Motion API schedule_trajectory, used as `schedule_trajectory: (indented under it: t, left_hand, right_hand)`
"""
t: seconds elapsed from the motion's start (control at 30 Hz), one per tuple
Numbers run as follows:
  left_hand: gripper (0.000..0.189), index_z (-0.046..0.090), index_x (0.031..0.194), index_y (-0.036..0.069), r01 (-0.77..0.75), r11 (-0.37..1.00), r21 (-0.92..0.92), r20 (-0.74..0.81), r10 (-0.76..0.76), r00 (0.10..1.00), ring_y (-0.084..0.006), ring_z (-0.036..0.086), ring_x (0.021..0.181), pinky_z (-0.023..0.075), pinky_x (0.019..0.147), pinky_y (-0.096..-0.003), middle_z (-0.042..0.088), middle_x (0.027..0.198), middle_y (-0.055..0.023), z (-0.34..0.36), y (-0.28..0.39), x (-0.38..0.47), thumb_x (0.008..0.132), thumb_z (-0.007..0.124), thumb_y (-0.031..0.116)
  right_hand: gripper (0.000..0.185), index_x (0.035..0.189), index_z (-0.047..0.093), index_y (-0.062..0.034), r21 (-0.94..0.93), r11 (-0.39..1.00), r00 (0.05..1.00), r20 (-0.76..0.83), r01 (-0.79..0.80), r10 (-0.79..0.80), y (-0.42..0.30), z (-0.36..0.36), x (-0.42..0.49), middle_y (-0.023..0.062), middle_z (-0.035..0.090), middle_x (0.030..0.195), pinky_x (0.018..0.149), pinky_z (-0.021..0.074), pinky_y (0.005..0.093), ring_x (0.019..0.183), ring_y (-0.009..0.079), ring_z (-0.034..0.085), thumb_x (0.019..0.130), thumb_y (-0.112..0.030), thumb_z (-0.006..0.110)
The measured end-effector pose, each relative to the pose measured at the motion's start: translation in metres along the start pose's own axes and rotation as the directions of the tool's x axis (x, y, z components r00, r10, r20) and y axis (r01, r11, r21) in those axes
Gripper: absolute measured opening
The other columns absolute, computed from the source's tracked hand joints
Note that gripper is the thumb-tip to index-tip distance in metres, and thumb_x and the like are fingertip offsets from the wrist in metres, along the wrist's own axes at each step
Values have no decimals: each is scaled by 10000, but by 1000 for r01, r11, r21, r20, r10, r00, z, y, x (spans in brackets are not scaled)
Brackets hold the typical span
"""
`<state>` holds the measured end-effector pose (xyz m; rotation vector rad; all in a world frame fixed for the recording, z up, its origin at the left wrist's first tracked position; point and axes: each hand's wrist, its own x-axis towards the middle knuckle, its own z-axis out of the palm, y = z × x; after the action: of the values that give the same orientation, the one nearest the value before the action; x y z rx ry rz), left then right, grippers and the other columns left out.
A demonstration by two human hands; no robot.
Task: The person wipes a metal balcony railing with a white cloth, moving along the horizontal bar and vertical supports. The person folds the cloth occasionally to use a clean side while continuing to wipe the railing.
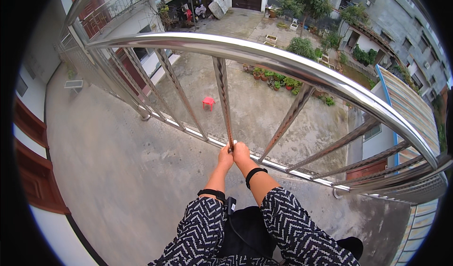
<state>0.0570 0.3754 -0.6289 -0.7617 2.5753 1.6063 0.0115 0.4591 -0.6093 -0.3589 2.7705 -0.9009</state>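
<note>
Both of my arms reach forward to a stainless steel balcony railing. My left hand [225,155] and my right hand [241,152] meet around the lower end of one twisted metal baluster [223,96], just above the bottom rail [269,164]. The fingers of both hands are curled in, and their far sides are hidden. A small white piece [235,142], too small to identify, shows at the fingertips. Overhead in the view, the thick polished handrail [226,44] curves across, above and beyond my hands.
Other twisted balusters [288,119] stand on both sides. Beneath me lies the concrete balcony floor [116,167], with brown doors [35,177] at left. Beyond the railing, a courtyard below holds a red plastic stool [208,102] and several potted plants [272,77]. A black cable [244,236] hangs before my body.
</note>
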Motion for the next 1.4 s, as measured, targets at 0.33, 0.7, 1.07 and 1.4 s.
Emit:
schedule_trajectory:
  t: [0.33, 0.7, 1.07, 1.4]
  left_hand:
    - [435, 608, 1336, 40, -219, 927, -306, -80, 204, 976, -156, 659, 947, 507, 845, -290, 725, 1080, -87, -51, 54, -14, 925, 492, -43]
    - [623, 441, 1446, 67, -516, 653, -554, -220, 484, 847, -188, 545, 1246, 496, 992, -330, 497, 1431, -125, -109, 163, -102, 875, 663, -46]
    - [414, 623, 1217, 30, -72, 990, -123, -525, -4, 851, -291, 689, 995, 530, 859, -397, 707, 1074, -177, -99, 24, -26, 806, 669, 43]
    - [629, 444, 1410, -11, -156, 937, 313, -277, 248, 928, -429, 390, 1364, 321, 1147, -452, 416, 1458, -272, -27, -14, 22, 802, 599, -58]
  right_hand:
    - [94, 796, 662, -16, 149, 950, 919, -334, 273, -211, -52, -71, -27, 203, 604, 801, 699, 478, 516, 798, 415, 614, 759, -99, 687]
    - [158, 950, 693, 35, 768, 571, 944, -327, 290, -40, -120, -167, -60, 109, 704, 761, 596, 484, 311, 662, 119, 624, 864, -97, 704]
    - [400, 1105, 661, 21, 123, 966, 974, -19, 227, -226, -32, -98, -75, 239, 642, 1123, 886, 518, 436, 1039, 391, 629, 804, -217, 773]
    - [915, 1436, 368, 82, -376, 860, 917, 328, 346, -226, 31, -29, -70, 263, 344, 1532, 1142, 344, 419, 1442, 375, 320, 738, -286, 832]
